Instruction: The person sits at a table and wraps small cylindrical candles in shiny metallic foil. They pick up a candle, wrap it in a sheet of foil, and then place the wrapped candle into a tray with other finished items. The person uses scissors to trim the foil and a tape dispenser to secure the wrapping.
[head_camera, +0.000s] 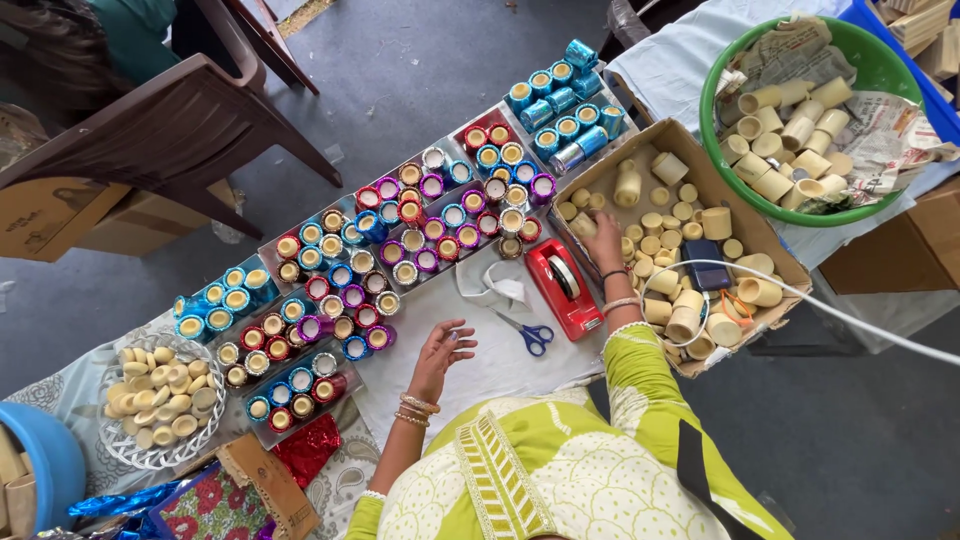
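Head view, looking straight down; right hand (605, 240) reaching forward into the cardboard box (700, 150), fingers curled down onto a small cream candle cup (584, 224) near the box's left wall; grip apparently closing on that cup, though whether lifted or merely touched cannot be told. Cup likely light, stiff and smooth, a short hollow cylinder; probably a little slick and prone to dent or chip if squeezed hard; best taken by the outer wall between thumb and fingertips, or pinched over the rim, with gentle pressure. Many more plain cups (690, 300) lying loose in the same box, some upright, some on their sides, so likely to roll or knock together when one is drawn out. Right forearm stretched out from the body, wrist bent slightly down, bangles at the wrist, yellow-green sleeve behind.

Left hand (440, 350) held above the white cloth (500, 370), palm partly up, fingers spread loosely and holding nothing; elbow tucked close to the body. Blue-handled scissors (530, 335) just beside that hand; red tape dispenser (563, 285) between the two hands, against the box's left wall. Foil-wrapped cups (400, 250) in red, blue and purple ranked in trays further out; green tub (720, 170) of plain cups beyond the box; white basket (170, 445) of cream pieces far left.
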